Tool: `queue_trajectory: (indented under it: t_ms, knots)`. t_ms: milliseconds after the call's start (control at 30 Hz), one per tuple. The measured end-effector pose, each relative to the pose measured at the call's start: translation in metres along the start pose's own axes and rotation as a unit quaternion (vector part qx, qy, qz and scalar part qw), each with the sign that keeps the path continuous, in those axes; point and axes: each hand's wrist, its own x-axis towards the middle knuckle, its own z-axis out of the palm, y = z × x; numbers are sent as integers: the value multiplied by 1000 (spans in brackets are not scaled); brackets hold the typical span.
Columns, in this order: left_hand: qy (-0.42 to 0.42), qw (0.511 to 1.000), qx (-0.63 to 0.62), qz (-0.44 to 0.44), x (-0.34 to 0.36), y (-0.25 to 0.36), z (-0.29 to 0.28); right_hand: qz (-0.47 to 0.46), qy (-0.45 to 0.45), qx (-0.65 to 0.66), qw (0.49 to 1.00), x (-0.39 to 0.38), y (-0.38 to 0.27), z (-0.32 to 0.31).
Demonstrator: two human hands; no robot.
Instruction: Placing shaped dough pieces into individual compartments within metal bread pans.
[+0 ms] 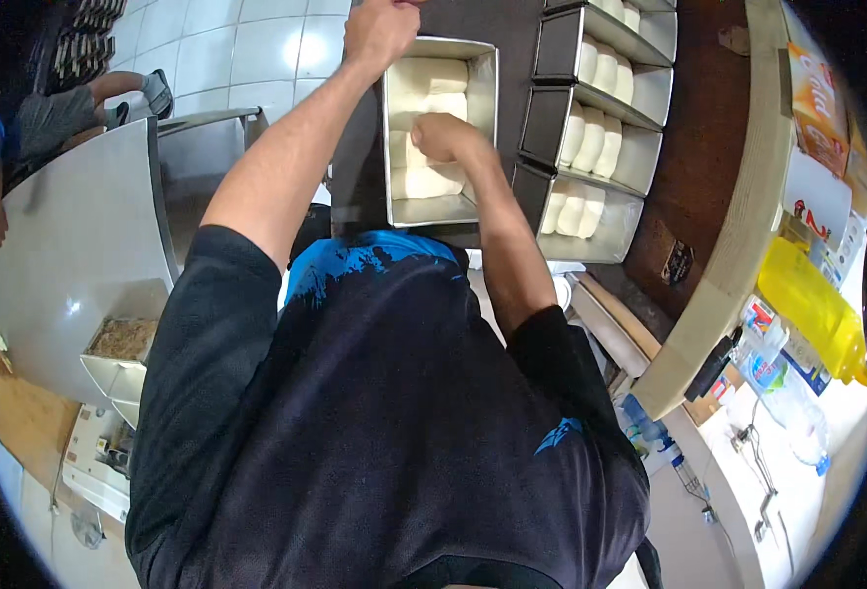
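A rectangular metal loaf pan (493, 93) stands on the dark worktop in front of me. Several pale, smooth dough pieces (433, 183) lie side by side in it. My right hand (441, 135) is inside the pan, closed in a fist with its knuckles down on the dough. Beyond the pan's far left corner, my left hand (380, 31) looks closed, its fingers curled near the picture's upper edge. What it holds, if anything, cannot be made out.
Several similar pans (558, 126) with dough rolls form a row to the right. A wooden ledge (723, 255) bounds the worktop there, with a yellow bottle (814, 309) beyond it. A steel surface (80, 226) and another person's leg (119, 86) are at left.
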Motion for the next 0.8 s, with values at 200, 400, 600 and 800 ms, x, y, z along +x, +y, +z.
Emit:
queue_trajectory:
  t_ms: [200,400,600,800]
  knots:
    - [5,998,58,-20,13,-4,7,-20,-2,-7,1000,9,-9,7]
    - [-7,1000,7,-10,5,-3,5,-45,2,-7,999,9,-17,8]
    - [5,1000,15,-3,15,-4,-5,-63,15,-6,998,-2,-11,1]
    - [10,998,60,-11,21,-14,10,-71,23,-3,997,-14,-3,1]
